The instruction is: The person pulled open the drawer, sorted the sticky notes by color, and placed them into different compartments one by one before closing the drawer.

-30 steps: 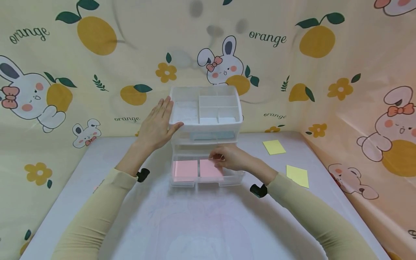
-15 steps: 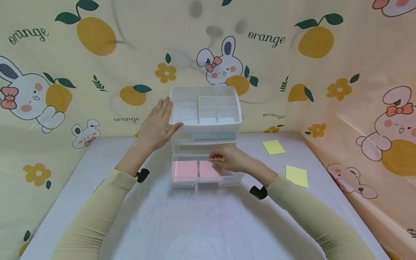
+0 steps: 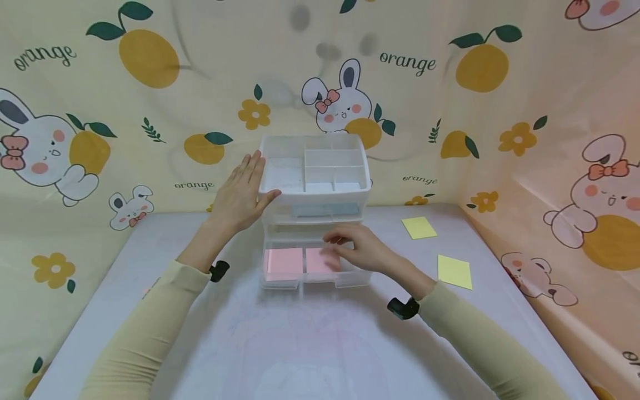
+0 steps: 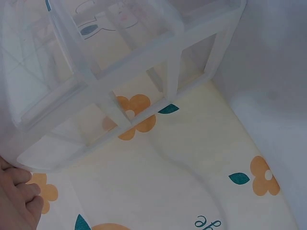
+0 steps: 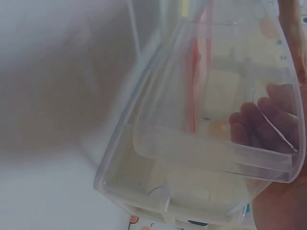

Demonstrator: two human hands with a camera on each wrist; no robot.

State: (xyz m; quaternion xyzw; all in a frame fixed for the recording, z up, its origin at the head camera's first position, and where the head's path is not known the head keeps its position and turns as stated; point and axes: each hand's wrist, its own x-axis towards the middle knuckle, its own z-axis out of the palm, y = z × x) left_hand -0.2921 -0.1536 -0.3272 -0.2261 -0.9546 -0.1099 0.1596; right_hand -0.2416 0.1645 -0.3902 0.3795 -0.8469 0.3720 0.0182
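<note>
Drawer unit (image 3: 315, 198) mid-frame is clear/wht w/ pink notes (image 3: 285, 264), yellow notes (image 3: 454, 272) ctr-R, pale beige sleeves (image 3: 157, 316), blk wrist cams (image 3: 219, 271), lilac-wht table (image 3: 300, 344), cream backdrop (image 3: 210, 100) w/ wht bunnies (image 3: 342, 114), orange fruit (image 3: 149, 58), grn leaves (image 3: 106, 30).

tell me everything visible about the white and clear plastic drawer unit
The white and clear plastic drawer unit stands upright on the pale table. Its open top tray has a larger compartment at left and smaller ones at right. Below, a translucent drawer shows something pale blue. The lower clear drawer is pulled out, holding two pink paper squares side by side. The left hand rests against the unit's left side; whether the right hand touches the drawer is unclear.
</note>
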